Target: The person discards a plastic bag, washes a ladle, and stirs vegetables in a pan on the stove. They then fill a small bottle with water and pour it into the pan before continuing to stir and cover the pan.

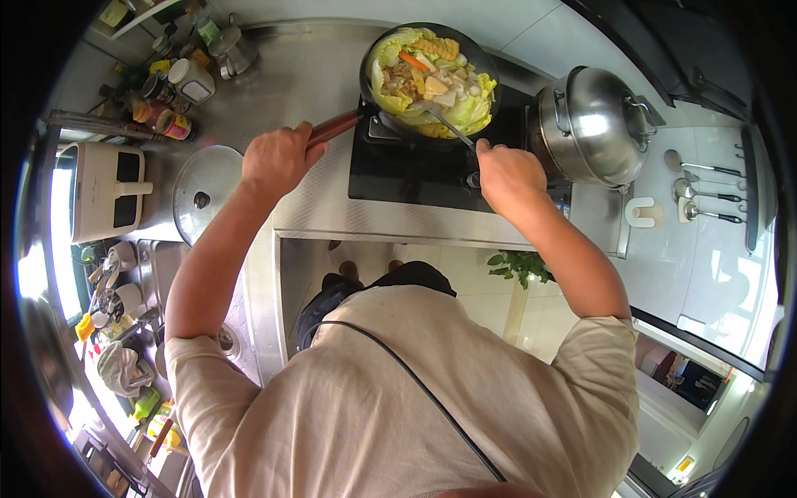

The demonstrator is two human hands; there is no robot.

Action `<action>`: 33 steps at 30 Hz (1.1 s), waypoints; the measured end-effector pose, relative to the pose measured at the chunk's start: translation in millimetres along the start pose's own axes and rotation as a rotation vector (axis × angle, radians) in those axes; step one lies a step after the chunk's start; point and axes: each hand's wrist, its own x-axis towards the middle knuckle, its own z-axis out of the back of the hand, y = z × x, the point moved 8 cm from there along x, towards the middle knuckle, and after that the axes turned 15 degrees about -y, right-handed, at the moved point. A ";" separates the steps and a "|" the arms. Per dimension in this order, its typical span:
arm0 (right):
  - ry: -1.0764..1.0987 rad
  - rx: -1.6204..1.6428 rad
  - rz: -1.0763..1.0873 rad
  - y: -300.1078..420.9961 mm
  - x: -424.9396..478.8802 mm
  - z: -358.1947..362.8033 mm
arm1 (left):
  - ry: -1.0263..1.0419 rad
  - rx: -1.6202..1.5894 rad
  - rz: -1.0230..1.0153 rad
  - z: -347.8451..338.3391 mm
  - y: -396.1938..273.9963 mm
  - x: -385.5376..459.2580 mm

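A dark wok (493, 104) rests on the black cooktop (405, 180), filled with cabbage leaves (471, 103), a carrot piece (413, 61), pale chunks and what looks like browned meat. My left hand (278, 159) is closed around the wok's reddish-brown handle (334, 129). My right hand (509, 176) grips a metal cooking utensil (457, 132); its end dips among the food near the wok's lower edge and is partly hidden, so its exact kind is unclear.
Right of the wok stands a large lidded steel pot (588, 127). A glass lid (205, 193) lies on the counter by my left forearm. Jars (192, 81) and a metal pitcher (233, 50) stand at the back left, an air fryer (106, 192) farther left. Ladles (710, 195) hang on the right wall.
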 end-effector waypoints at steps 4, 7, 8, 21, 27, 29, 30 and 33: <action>-0.090 0.022 -0.018 -5.6 1.0 -3.0 | 0.003 -0.037 0.038 -1.7 0.4 -0.2; -0.121 0.090 -0.068 -21.9 -2.9 16.5 | -0.011 -0.045 0.048 -0.2 1.3 -0.4; -0.115 0.119 -0.057 -28.3 -6.9 28.1 | -0.015 -0.048 0.053 0.2 1.4 -1.5; -0.288 -0.085 -0.015 -39.4 124.5 83.6 | 0.040 -0.008 0.045 -0.3 -1.3 -0.2; -0.062 -0.254 0.060 -12.8 155.8 46.5 | 0.024 -0.038 0.062 -3.5 -0.3 -3.0; -0.038 -0.280 0.112 -7.6 155.2 35.8 | 0.026 -0.032 0.055 -5.1 -0.6 -2.9; -0.031 -0.272 0.136 -8.6 152.6 33.5 | 0.010 -0.030 0.049 -4.3 -0.8 -2.7; -0.037 -0.257 0.138 -20.9 139.7 39.1 | -0.012 -0.023 0.049 -2.9 -0.5 -3.5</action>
